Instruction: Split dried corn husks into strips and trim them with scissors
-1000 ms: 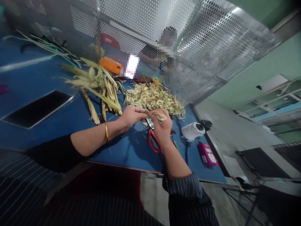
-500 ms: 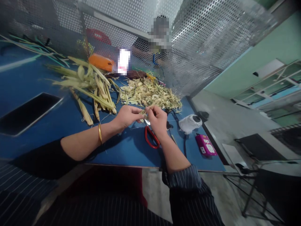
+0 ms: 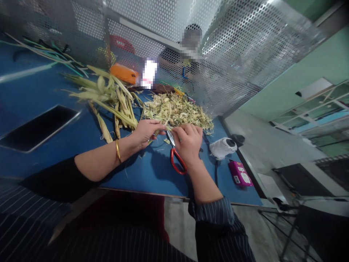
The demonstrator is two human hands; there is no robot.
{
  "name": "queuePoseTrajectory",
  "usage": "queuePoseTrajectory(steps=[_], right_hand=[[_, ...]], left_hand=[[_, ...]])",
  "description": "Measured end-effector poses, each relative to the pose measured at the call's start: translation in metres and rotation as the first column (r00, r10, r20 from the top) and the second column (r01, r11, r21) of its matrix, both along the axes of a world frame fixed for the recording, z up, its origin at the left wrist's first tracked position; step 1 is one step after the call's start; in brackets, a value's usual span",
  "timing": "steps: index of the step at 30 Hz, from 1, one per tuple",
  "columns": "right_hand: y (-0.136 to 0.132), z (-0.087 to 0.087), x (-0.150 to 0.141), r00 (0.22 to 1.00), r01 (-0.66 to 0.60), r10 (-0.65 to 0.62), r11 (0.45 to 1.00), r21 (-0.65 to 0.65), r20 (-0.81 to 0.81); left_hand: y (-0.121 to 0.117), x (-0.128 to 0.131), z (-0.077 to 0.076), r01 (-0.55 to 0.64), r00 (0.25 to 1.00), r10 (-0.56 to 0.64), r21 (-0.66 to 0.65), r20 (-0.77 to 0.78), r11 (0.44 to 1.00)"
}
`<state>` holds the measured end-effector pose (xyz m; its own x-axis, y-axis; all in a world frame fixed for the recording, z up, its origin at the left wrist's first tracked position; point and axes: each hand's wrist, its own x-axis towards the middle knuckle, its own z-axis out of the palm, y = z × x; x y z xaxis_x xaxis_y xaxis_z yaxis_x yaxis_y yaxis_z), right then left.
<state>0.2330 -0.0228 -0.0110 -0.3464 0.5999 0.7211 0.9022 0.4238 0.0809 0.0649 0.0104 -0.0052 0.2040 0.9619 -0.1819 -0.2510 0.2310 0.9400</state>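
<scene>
My left hand, with a gold bangle at its wrist, pinches a pale green strip of what looks like dried corn husk. The strip's other end is between the closed fingers of my right hand. Under my right hand lies a pair of scissors with red handles, partly covered by that hand. Just beyond both hands spreads a heap of shredded husk pieces. Longer husk leaves are bunched to the left of it.
A white thread cone and a purple packet stand on the right of the blue table. On the left are a dark flat panel and an orange pack. Behind a perforated metal screen sits another person.
My hands have moved slightly apart, stretching the husk strip between them. My right hand has turned so its back shows more. The whole view has shifted a little.
</scene>
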Motion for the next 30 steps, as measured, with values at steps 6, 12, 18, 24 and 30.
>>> queuePoseTrajectory(steps=[6, 12, 18, 24, 30], right_hand=[[-0.008, -0.008, -0.017, 0.982, -0.138, 0.098, 0.958, -0.252, -0.164], [0.006, -0.021, -0.019, 0.354, -0.634, -0.269, 0.635, -0.442, -0.896], [0.021, -0.017, -0.003, -0.154, -0.602, -0.316, 0.781, -0.165, -0.936], [0.008, -0.006, -0.010, 0.173, -0.394, 0.015, 0.918, -0.055, -0.985], [-0.007, 0.002, -0.012, 0.580, -0.366, 0.108, 0.920, -0.140, -0.807]], left_hand=[[0.000, 0.002, -0.004, -0.057, 0.998, 0.057, 0.065, 0.000, 0.996], [0.001, 0.001, -0.004, -0.060, 0.998, 0.059, 0.106, 0.014, 0.993], [-0.005, 0.002, 0.000, 0.073, 0.991, -0.059, 0.116, -0.124, 0.991], [-0.006, 0.003, 0.002, 0.097, 0.979, -0.071, 0.130, -0.189, 0.987], [-0.005, 0.004, 0.002, 0.038, 0.989, -0.027, 0.074, -0.145, 0.997]])
